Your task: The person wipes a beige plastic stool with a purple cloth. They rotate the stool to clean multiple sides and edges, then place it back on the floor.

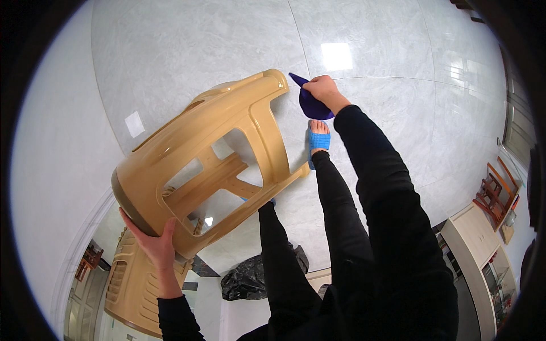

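Observation:
A tan plastic stool (200,128) is tilted on its side before me, its open legs pointing to the upper right. My left hand (155,245) grips it at the rim of the seat end, thumb on the side wall and fingers over the seat edge. In my right hand (322,90) is a dark purple cloth (313,106), pinched near its top and hanging down. The cloth is beside the tip of one stool leg, apart from it. Part of the stool's far side is hidden by its near wall.
A second tan plastic stool (132,285) stands at lower left. Behind my legs lies a black plastic bag (245,279). To the right are a pale cabinet (469,234) and a wooden chair (497,194). A white wall (55,140) bounds the tiled floor (204,42) on the left.

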{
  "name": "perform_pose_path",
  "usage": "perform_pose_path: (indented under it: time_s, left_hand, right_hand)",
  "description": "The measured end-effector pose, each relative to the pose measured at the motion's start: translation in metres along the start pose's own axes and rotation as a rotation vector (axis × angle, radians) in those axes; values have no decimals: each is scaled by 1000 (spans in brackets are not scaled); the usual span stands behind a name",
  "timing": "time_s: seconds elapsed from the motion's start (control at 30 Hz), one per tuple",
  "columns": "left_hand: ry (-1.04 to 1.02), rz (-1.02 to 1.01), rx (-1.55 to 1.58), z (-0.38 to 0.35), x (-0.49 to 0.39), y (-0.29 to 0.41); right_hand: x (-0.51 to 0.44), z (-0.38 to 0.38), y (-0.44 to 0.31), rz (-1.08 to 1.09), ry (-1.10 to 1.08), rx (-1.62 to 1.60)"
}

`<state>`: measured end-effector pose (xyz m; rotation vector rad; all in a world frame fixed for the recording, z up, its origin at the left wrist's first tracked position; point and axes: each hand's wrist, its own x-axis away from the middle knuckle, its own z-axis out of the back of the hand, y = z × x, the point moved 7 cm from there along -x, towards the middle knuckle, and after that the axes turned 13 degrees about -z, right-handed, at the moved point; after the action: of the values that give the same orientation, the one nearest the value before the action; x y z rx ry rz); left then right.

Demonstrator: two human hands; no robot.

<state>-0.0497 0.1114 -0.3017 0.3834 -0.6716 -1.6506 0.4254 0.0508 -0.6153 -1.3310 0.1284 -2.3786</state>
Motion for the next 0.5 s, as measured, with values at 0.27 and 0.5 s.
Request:
perform_pose_path:
  time_s: [0.27, 0.5]
  left_hand:
    - [-15, -2, -66, 0, 3, 0]
    - [-46, -44, -123, -1, 9, 4]
  right_hand:
    - [11, -21, -58, 141, -99, -122]
    - [17, -28, -59, 75, -13, 189]
